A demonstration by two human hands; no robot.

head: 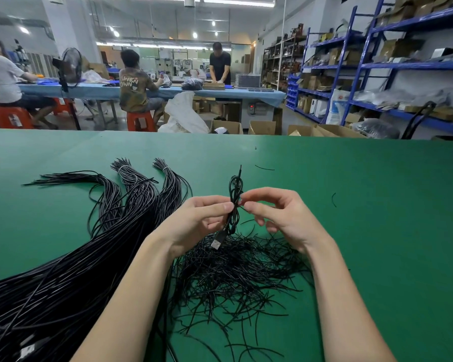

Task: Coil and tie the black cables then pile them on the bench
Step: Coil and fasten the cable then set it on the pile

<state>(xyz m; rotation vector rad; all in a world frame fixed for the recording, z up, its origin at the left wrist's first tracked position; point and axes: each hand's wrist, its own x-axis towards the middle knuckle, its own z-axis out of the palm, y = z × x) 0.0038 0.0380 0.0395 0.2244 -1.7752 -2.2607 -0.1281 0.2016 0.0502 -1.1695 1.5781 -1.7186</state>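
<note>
Cable bundle (37, 291) nearest; both hands pinch coiled cable (234, 202); writing perhaps unreadable.

Two bare forearms are seen rising from the bottom edge of the frame toward its centre. No sleeves, gloves, rings or watch are worn on the left hand (199, 218) or right hand (280, 218). Fingernails are kept short.

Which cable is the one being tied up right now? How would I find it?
Look at the green bench, then at the two hands above its middle. Pinched between them stands the coiled black cable, USB plug dangling. Unlike the long bundles lying left, it is lifted and looped.
</note>
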